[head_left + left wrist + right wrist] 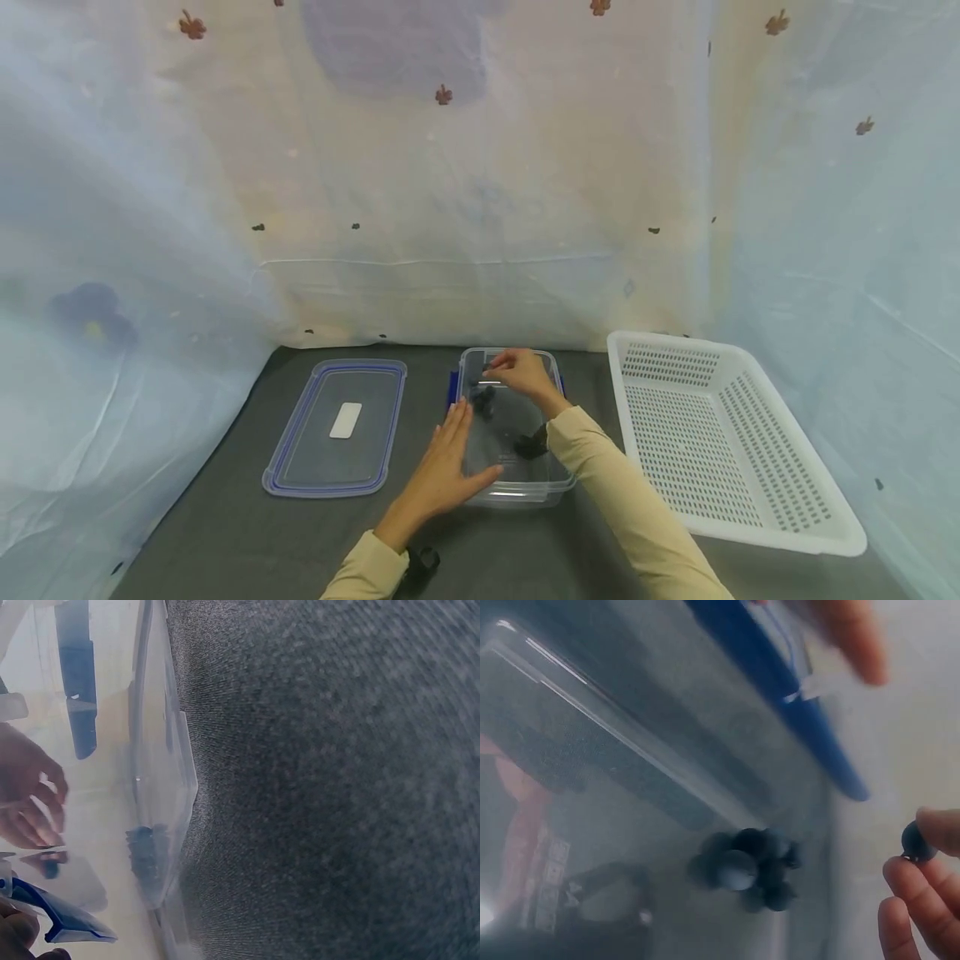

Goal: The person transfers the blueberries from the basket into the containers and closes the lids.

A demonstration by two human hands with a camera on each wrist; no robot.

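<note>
A clear plastic food container (510, 483) with blue side latches (780, 697) stands in the middle of the table. Inside it, against one wall, lies a small cluster of blueberries (737, 870), which the head view shows as dark lumps. My right hand (522, 373) reaches over the container's far part and pinches a single blueberry (918, 841) between thumb and fingertips. At the near left side, my left hand (442, 467) lies along the rim, fingers straight and thumb spread over the near edge. Its fingers appear beside a blue latch (64, 915) in the left wrist view.
To the left, the container's clear lid (307, 433) lies flat, with a blue seal and a white rectangle (346, 420) on it. A white perforated basket (626, 400) stands on the right. Patterned sheeting (480, 192) surrounds the dark table at the back and sides.
</note>
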